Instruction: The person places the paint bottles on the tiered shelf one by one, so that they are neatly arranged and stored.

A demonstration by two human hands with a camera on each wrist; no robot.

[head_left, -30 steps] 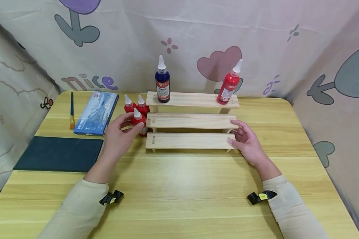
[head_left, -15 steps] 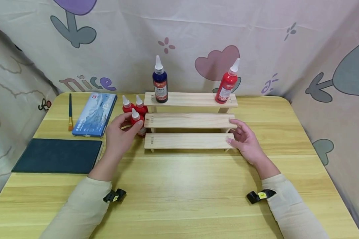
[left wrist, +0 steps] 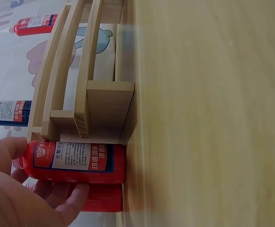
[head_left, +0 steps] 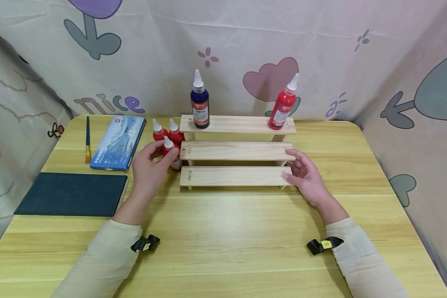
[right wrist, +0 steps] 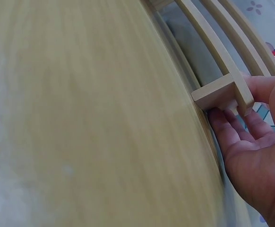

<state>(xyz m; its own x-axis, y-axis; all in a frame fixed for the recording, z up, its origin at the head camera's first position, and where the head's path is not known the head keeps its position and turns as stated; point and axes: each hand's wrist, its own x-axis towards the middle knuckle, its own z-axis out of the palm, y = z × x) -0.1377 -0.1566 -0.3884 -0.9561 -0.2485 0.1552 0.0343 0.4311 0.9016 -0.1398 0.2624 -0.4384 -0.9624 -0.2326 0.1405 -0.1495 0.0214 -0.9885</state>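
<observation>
My left hand (head_left: 147,171) holds a red bottle (left wrist: 76,161) with a white pointed cap, thumb at its neck and fingers around its side. The bottle stands upright at the left end of a three-tier wooden rack (head_left: 236,151). Two more red bottles (head_left: 176,137) with the same caps are just behind it, partly hidden. At the rack's right end my right hand (head_left: 308,179) grips the lower tiers, the thumb on the front board and the fingers behind. On the top tier stand a dark blue bottle (head_left: 200,107) at left and another red bottle (head_left: 282,108) at right.
Left of the bottles lies a blue box (head_left: 118,142), with a paintbrush (head_left: 87,138) beside it. A dark green flat book (head_left: 72,194) rests nearer the front left. Behind the wooden table (head_left: 231,248) hangs a patterned cloth (head_left: 160,54).
My left forearm has shifted slightly right while the hand stays on the red bottle. The view has moved a little; rack, bottles and right hand keep their places.
</observation>
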